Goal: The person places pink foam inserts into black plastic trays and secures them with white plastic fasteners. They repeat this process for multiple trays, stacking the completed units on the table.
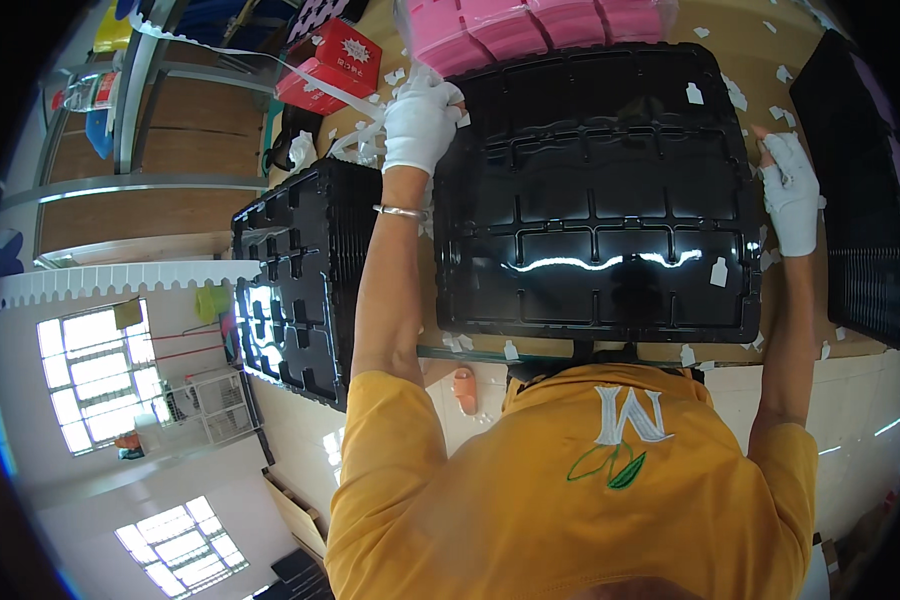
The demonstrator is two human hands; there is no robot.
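Observation:
A wide black plastic tray with moulded compartments lies in front of me on the brown table. My left hand, in a white glove with bare fingertips, is at its far left corner. Its fingers are curled closed, and a small white scrap shows beside them; what they grip is hidden. My right hand, gloved alike, is just beyond the tray's right edge, its fingers partly bent with one bare fingertip reaching forward. Nothing shows in it. Two bottle-shaped white cut-outs lie on the tray.
Pink foam pieces in clear wrap lie behind the tray. Stacks of black trays stand left and right. A red box and a white strip are at the far left. White scraps litter the table.

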